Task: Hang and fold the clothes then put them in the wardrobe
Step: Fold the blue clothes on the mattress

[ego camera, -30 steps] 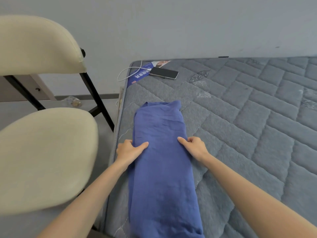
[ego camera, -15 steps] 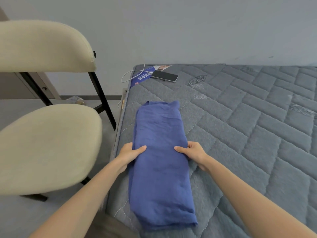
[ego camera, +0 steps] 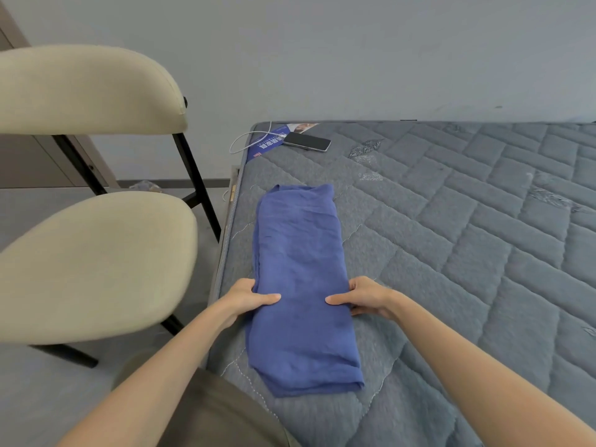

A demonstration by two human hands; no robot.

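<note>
Two grips pinch the folded blue garment (ego camera: 301,279) at mid-length: left grip (ego camera: 250,300) on its left long edge, right grip (ego camera: 366,296) opposite. It lies on the bed (ego camera: 451,253), long axis pointing away from the person.

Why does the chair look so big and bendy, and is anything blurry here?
In the head view the wide lens stretches things near the edges, so the chair at the left looks huge and curved; its edges look a bit soft, while the blue cloth and the left hand and right hand holding it are sharp; the light is even, shadows faint.
</note>
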